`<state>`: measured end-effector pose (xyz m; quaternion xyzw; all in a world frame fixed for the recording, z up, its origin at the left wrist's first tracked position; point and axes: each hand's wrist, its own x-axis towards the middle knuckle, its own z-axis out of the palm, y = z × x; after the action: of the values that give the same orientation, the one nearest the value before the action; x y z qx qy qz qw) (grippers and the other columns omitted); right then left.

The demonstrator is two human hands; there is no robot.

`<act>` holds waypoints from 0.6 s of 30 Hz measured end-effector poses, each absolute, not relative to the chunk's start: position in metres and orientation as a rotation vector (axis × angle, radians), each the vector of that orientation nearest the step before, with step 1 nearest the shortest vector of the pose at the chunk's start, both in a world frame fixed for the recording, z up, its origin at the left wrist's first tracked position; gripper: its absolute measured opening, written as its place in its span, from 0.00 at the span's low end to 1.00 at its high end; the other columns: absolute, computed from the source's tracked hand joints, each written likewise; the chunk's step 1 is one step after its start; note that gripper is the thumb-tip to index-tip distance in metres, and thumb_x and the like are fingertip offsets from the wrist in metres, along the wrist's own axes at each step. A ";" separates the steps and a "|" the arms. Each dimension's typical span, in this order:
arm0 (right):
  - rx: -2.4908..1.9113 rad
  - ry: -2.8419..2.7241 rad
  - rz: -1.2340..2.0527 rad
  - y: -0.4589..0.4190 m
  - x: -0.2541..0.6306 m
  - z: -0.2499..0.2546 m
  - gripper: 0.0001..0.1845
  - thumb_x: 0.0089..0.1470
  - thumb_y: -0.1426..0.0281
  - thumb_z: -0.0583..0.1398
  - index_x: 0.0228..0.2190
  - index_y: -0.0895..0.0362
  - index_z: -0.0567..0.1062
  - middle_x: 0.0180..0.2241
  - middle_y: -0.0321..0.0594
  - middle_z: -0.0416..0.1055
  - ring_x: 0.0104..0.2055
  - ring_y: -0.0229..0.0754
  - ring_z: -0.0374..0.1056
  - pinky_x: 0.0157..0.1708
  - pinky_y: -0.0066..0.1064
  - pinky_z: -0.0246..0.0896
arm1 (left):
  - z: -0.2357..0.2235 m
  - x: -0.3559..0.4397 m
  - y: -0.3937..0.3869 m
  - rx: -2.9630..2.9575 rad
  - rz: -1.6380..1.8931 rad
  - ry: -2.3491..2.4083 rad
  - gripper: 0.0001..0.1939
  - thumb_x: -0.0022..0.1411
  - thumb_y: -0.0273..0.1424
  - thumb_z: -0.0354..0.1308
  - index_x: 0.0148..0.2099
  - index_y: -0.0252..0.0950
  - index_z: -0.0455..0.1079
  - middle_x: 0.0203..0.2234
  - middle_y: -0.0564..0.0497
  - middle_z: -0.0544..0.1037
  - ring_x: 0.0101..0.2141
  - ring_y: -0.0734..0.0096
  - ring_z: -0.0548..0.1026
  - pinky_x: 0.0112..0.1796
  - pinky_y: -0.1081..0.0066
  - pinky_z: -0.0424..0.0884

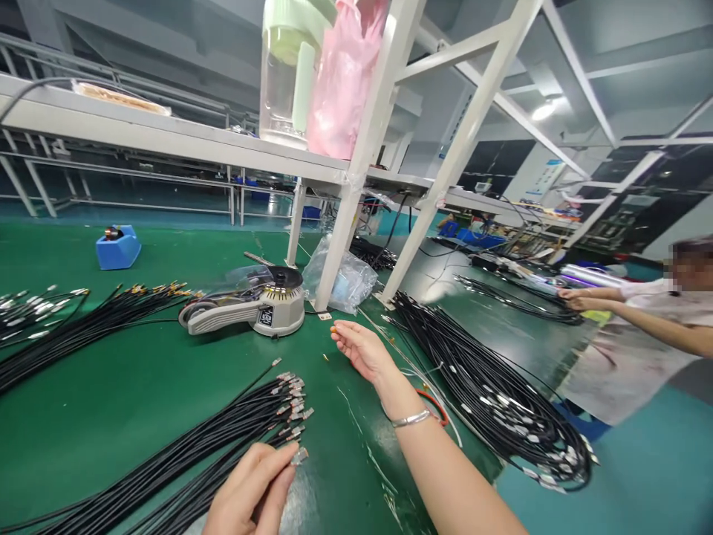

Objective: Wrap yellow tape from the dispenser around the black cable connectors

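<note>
My left hand (253, 490) is at the bottom of the view, fingers pinched on the metal-tipped end of a black cable (299, 455) from the bundle of black cables (200, 446) lying on the green table. My right hand (361, 348) reaches forward over the table, palm up, fingers loosely spread and holding nothing, a silver bracelet on its wrist. It hovers between the tape dispenser (250, 306) and a large coiled pile of black cables (490, 386) on the right.
More cable bundles (83, 323) lie at the left. A blue box (117, 247) sits far left. A white shelf frame post (356, 178) stands ahead, with a plastic bag (342, 282) at its foot. Another person (640, 327) works at the right.
</note>
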<state>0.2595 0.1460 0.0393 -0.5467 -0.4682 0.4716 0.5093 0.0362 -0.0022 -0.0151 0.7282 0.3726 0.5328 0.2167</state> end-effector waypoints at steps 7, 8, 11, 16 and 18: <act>-1.518 -1.360 0.910 0.141 0.271 -0.004 0.12 0.58 0.68 0.58 0.43 0.58 0.71 0.46 0.43 0.70 0.43 0.44 0.69 0.42 0.42 0.67 | -0.009 0.033 -0.002 2.150 1.378 0.985 0.12 0.61 0.25 0.52 0.47 0.38 0.71 0.27 0.52 0.76 0.28 0.75 0.76 0.30 0.81 0.72; -1.528 -1.400 0.893 0.142 0.271 -0.008 0.12 0.58 0.68 0.58 0.43 0.58 0.71 0.46 0.43 0.69 0.44 0.44 0.69 0.43 0.42 0.66 | -0.010 0.033 -0.003 2.142 1.377 0.986 0.12 0.61 0.26 0.52 0.46 0.38 0.71 0.27 0.52 0.75 0.27 0.75 0.76 0.29 0.81 0.72; -1.537 -1.511 0.867 0.143 0.269 -0.017 0.10 0.59 0.68 0.57 0.43 0.56 0.72 0.47 0.43 0.69 0.45 0.44 0.68 0.44 0.42 0.66 | -0.011 0.035 -0.004 2.085 1.380 0.995 0.11 0.62 0.27 0.52 0.46 0.38 0.71 0.27 0.51 0.75 0.27 0.75 0.75 0.30 0.80 0.72; -1.528 -1.635 0.896 0.149 0.270 -0.021 0.10 0.59 0.68 0.57 0.42 0.57 0.72 0.47 0.43 0.70 0.44 0.43 0.68 0.43 0.42 0.66 | -0.012 0.035 -0.003 2.050 1.368 0.973 0.11 0.63 0.28 0.52 0.45 0.37 0.72 0.27 0.50 0.75 0.28 0.74 0.74 0.30 0.79 0.72; -1.536 -1.656 0.936 0.153 0.272 -0.020 0.11 0.58 0.68 0.57 0.43 0.57 0.72 0.46 0.42 0.70 0.43 0.43 0.69 0.42 0.41 0.67 | -0.013 0.036 -0.003 2.084 1.348 0.931 0.11 0.62 0.26 0.53 0.46 0.37 0.72 0.27 0.50 0.75 0.27 0.75 0.75 0.30 0.80 0.72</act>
<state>0.2717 0.1528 -0.0201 -0.5906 -0.6368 0.3597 0.3411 0.0356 -0.0027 -0.0132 0.7627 0.3406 0.4932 0.2430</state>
